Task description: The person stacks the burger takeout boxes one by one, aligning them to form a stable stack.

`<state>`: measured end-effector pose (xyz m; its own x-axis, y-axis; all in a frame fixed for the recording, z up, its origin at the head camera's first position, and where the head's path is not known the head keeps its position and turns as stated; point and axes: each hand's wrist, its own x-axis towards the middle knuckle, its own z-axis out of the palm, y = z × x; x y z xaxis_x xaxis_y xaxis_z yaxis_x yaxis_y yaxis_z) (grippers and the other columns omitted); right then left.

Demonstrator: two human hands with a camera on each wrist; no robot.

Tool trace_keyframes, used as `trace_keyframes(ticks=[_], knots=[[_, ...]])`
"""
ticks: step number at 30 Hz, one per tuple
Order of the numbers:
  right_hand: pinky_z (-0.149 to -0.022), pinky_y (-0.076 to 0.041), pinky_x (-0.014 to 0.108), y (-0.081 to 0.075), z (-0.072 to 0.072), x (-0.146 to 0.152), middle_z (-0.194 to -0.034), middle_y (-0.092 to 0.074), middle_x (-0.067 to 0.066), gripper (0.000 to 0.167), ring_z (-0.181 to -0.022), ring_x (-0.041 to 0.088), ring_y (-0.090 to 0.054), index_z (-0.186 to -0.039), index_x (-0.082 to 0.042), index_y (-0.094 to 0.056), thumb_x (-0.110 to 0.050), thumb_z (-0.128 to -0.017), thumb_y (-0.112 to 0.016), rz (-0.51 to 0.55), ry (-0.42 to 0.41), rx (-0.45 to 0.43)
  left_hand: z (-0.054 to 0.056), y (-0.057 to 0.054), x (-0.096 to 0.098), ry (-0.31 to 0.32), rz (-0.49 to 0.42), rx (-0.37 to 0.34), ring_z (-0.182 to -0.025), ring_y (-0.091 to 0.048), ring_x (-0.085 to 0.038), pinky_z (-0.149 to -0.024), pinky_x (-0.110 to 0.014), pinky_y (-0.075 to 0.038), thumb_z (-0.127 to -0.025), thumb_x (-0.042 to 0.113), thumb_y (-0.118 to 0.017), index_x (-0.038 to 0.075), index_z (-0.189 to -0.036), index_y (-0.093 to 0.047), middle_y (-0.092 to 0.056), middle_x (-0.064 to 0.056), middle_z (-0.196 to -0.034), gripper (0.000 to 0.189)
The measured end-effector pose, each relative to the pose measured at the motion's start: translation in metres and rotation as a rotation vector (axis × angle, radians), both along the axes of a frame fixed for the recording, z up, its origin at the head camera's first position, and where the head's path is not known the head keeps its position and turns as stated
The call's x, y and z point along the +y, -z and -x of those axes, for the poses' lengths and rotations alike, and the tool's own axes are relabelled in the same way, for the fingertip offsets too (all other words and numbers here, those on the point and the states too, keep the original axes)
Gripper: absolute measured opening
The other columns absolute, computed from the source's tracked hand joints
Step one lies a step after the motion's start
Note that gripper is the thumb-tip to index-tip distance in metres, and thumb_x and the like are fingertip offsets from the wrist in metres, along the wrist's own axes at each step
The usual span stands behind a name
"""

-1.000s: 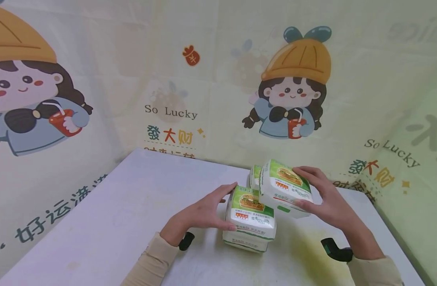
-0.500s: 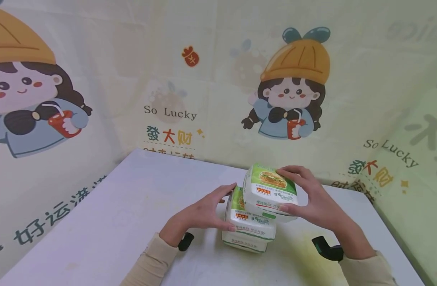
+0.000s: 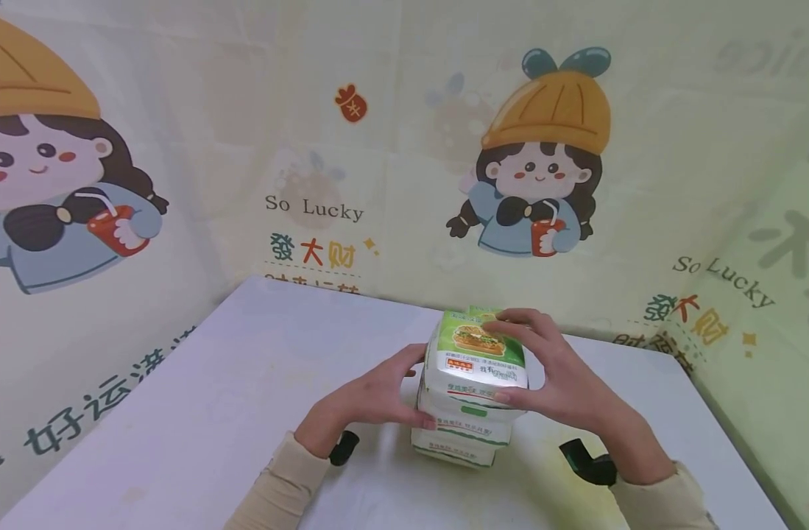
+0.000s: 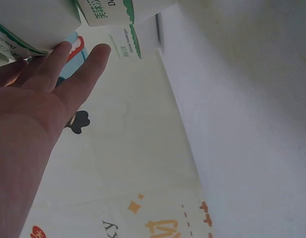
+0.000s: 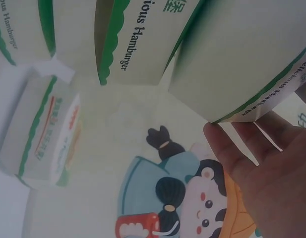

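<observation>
While the bottom burger box [image 3: 452,455] and middle burger box [image 3: 473,429] sit stacked right of centre on the worktop [image 3: 278,383], my right hand [image 3: 563,375] has the top burger box [image 3: 473,361] over them, thumb and fingers spread wide, as my left hand [image 3: 377,386] spans the middle one's side. Two levels look set, I'd judge, the third not yet released, and another burger box [image 5: 38,139] stands apart behind, towards the far edge! Beyond that edge hangs a pale backdrop [image 3: 404,147] of cartoon figures.

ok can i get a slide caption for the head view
Right hand holding one hamburger box over a two-box stack, left hand gripping the stack's upper box.
</observation>
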<state>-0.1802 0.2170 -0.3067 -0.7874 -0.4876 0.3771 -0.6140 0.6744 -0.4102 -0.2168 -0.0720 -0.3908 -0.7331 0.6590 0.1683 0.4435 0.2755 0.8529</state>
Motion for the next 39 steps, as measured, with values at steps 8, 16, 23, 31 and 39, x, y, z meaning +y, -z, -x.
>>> trace_keyframes(ticks=[8,16,23,31,39], knots=[[-0.089,-0.051,0.051,0.001,0.0,-0.001,-0.147,-0.039,-0.001,0.077,-0.133,0.021,-0.033,-0.142,-0.035,-0.049,-0.04,-0.074,-0.083,-0.015,-0.002,0.015,0.0,0.002,0.0,0.001,-0.002,-0.013,-0.134,-0.038,-0.004,-0.113,-0.046,-0.037,-0.071,0.038,-0.088,0.043,-0.143,-0.035,-0.041,0.022,-0.143,0.089],[-0.089,-0.05,0.055,0.001,-0.001,0.002,-0.147,-0.04,-0.004,0.077,-0.132,0.022,-0.037,-0.142,-0.037,-0.048,-0.038,-0.074,-0.083,-0.008,-0.028,0.009,0.001,0.0,-0.001,0.008,-0.033,0.003,-0.138,-0.035,-0.007,-0.112,-0.047,-0.038,-0.068,0.034,-0.091,0.043,-0.147,-0.032,-0.039,0.021,-0.148,0.098],[-0.09,-0.051,0.057,-0.002,-0.003,0.005,-0.149,-0.04,-0.005,0.077,-0.132,0.023,-0.039,-0.144,-0.034,-0.047,-0.034,-0.075,-0.082,0.017,-0.047,0.013,-0.001,-0.007,-0.005,-0.018,-0.071,0.033,-0.148,-0.026,-0.013,-0.117,-0.051,-0.035,-0.067,0.033,-0.092,0.03,-0.159,-0.012,-0.022,0.013,-0.16,0.121],[-0.093,-0.046,0.066,0.0,0.002,0.015,-0.15,-0.041,-0.004,0.065,-0.132,0.027,-0.042,-0.147,-0.03,-0.045,-0.03,-0.086,-0.068,0.078,-0.048,0.007,-0.001,-0.012,-0.004,-0.004,-0.176,0.117,-0.153,-0.018,-0.015,-0.119,-0.049,-0.033,-0.069,0.036,-0.09,0.027,-0.16,-0.007,-0.013,0.011,-0.165,0.123],[-0.093,-0.041,0.075,0.009,0.018,0.035,-0.152,-0.038,0.01,0.047,-0.132,0.043,-0.042,-0.149,-0.02,-0.04,-0.027,-0.103,-0.039,0.219,-0.017,-0.085,-0.003,-0.012,0.002,0.004,-0.28,0.153,-0.153,-0.015,-0.015,-0.118,-0.054,-0.031,-0.071,0.047,-0.087,0.026,-0.16,-0.007,-0.014,0.007,-0.165,0.121]])
